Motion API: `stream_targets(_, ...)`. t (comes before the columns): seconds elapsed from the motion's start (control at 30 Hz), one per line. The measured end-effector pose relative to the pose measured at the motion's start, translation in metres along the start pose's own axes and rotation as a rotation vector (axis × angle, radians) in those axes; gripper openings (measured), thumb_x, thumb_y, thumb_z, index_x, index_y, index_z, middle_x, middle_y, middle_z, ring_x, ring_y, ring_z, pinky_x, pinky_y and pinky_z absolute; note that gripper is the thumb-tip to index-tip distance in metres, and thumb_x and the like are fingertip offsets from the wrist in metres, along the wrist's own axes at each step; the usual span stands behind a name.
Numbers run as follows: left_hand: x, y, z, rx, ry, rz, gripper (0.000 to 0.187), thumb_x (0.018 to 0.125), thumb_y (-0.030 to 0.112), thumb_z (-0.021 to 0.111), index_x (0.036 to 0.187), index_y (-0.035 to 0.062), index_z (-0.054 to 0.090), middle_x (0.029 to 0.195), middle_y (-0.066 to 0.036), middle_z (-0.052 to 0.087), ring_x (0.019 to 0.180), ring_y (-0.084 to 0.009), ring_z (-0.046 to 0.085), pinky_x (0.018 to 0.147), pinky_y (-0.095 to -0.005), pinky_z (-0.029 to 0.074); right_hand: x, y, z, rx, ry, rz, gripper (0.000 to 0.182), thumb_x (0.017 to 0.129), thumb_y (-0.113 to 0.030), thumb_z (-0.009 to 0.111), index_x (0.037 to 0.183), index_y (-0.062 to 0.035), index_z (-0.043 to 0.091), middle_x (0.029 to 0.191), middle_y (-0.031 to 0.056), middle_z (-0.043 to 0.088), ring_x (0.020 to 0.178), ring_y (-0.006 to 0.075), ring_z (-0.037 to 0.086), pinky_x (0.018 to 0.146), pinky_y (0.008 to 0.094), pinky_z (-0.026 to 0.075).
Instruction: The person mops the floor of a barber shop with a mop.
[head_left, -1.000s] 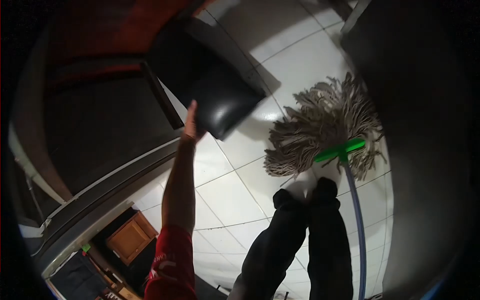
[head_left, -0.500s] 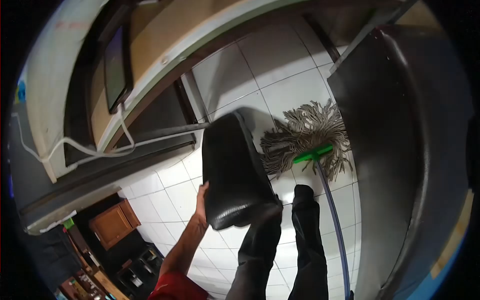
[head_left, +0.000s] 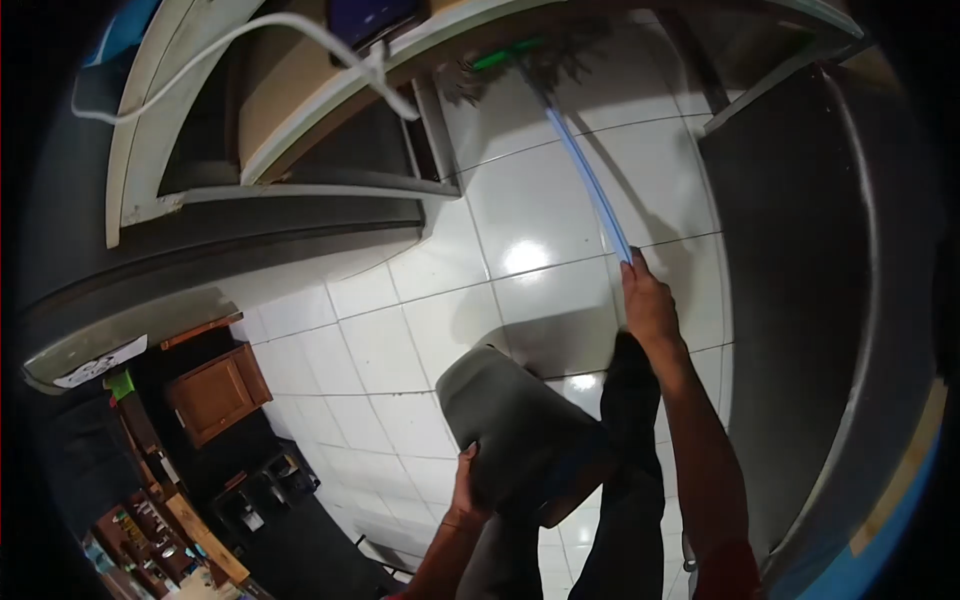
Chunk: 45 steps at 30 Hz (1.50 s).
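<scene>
Mopping, midway: right hand (head_left: 648,305) gripped mop handle (head_left: 588,180), mop head (head_left: 508,55) pushed far under counter (head_left: 300,135); left hand (head_left: 466,492) held stool (head_left: 520,440) clear (near floor (head_left: 400,340) apparently unmopped).

1. White tile floor (head_left: 520,210), glossy w/ light glare.
2. Small wooden cabinet (head_left: 215,390), lower left.
3. White cable (head_left: 250,30) draped over counter edge (head_left: 300,130).
4. Dark panel (head_left: 810,290) at right.

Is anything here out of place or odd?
Yes. The stool is off the floor, tilted, held by the left hand. The right hand pushes the mop under the counter.
</scene>
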<state>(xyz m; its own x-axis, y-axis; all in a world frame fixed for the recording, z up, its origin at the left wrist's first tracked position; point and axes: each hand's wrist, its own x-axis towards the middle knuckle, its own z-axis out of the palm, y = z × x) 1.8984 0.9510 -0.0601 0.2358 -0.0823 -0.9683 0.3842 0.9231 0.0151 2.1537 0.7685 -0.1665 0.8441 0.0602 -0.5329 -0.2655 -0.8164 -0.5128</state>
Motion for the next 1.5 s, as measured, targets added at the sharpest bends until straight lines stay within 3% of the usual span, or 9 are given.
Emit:
stream_targets(0.1,-0.018,-0.001,-0.005,0.066,0.048,0.084,0.060,0.081,0.045,0.045,0.124,0.0043,0.036,0.119,-0.011,0.047,0.107,-0.0248,0.047,0.091,-0.0362,0.038,-0.062,0.030,0.010,0.119,-0.001,0.054,0.036,0.090,-0.031,0.036,0.121,-0.0149,0.039,0.067,0.0201,0.056,0.063,0.0374,0.057,0.051,0.0412,0.045)
stream_targets(0.13,-0.027,0.001,0.002,0.050,0.027,0.080,0.060,0.081,0.045,0.045,0.124,0.0043,0.036,0.119,-0.011,0.047,0.107,-0.0248,0.047,0.091,-0.0362,0.038,-0.096,0.044,0.009,-0.143,-0.158,0.265,0.037,0.090,-0.034,0.034,0.123,-0.0173,0.039,0.071,0.0208,0.056,0.064,0.0367,0.057,0.052,0.0391,0.046)
stream_targets(0.23,-0.049,0.011,0.009,-0.016,0.085,0.000,0.060,0.082,0.044,0.044,0.126,0.0050,0.033,0.121,-0.013,0.044,0.109,-0.0262,0.044,0.094,-0.0367,0.036,-0.227,0.142,0.015,-0.215,-0.201,0.175,0.046,0.089,-0.027,0.039,0.131,-0.0167,0.025,0.063,0.0126,0.057,0.049,0.0278,0.055,0.042,0.0371,0.043)
stream_targets(0.33,-0.059,0.010,-0.006,-0.048,0.107,0.011,0.059,0.082,0.044,0.045,0.125,0.0051,0.034,0.120,-0.013,0.045,0.108,-0.0267,0.045,0.093,-0.0366,0.037,-0.308,0.158,-0.014,-0.473,-0.399,0.217,0.042,0.089,-0.019,0.042,0.129,-0.0113,0.031,0.065,0.0091,0.056,0.047,0.0242,0.053,0.041,0.0336,0.040)
stream_targets(0.57,-0.083,0.011,-0.002,0.020,0.135,-0.040,0.058,0.084,0.043,0.042,0.125,0.0027,0.035,0.123,-0.013,0.043,0.110,-0.0276,0.044,0.093,-0.0389,0.036,-0.163,0.049,0.013,-0.122,-0.219,0.130,0.043,0.089,-0.034,0.038,0.130,-0.0209,0.029,0.055,0.0174,0.051,0.048,0.0345,0.053,0.041,0.0430,0.039)
stream_targets(0.63,-0.084,0.004,-0.005,0.047,0.158,-0.029,0.053,0.083,0.042,0.043,0.119,0.0034,0.042,0.117,-0.013,0.048,0.106,-0.0256,0.047,0.090,-0.0382,0.040,-0.089,0.031,0.042,0.087,0.057,-0.195,0.041,0.088,-0.032,0.042,0.126,-0.0182,0.035,0.061,0.0191,0.055,0.056,0.0367,0.056,0.048,0.0422,0.044)
stream_targets(0.73,-0.085,-0.001,-0.005,-0.039,0.141,-0.144,0.053,0.084,0.042,0.043,0.119,0.0038,0.042,0.116,-0.013,0.049,0.105,-0.0250,0.048,0.090,-0.0375,0.039,-0.020,-0.025,0.042,-0.065,-0.080,-0.147,0.040,0.087,-0.028,0.044,0.125,-0.0170,0.038,0.068,0.0202,0.056,0.066,0.0369,0.058,0.054,0.0404,0.045)
stream_targets(1.13,-0.091,-0.009,-0.003,0.117,0.171,-0.161,0.059,0.084,0.044,0.042,0.126,0.0036,0.034,0.124,-0.011,0.043,0.110,-0.0224,0.045,0.093,-0.0338,0.037,-0.168,0.096,0.018,-0.132,-0.231,0.072,0.041,0.089,-0.030,0.042,0.128,-0.0191,0.034,0.057,0.0156,0.054,0.050,0.0326,0.055,0.045,0.0397,0.043)
stream_targets(1.5,-0.051,0.001,0.054,0.111,0.177,-0.283,0.061,0.082,0.046,0.045,0.126,0.0045,0.033,0.122,-0.012,0.044,0.110,-0.0252,0.044,0.090,-0.0372,0.040,-0.018,0.031,0.026,0.087,0.025,-0.102,0.034,0.087,-0.027,0.047,0.119,-0.0177,0.046,0.076,0.0173,0.058,0.066,0.0330,0.058,0.060,0.0350,0.045)
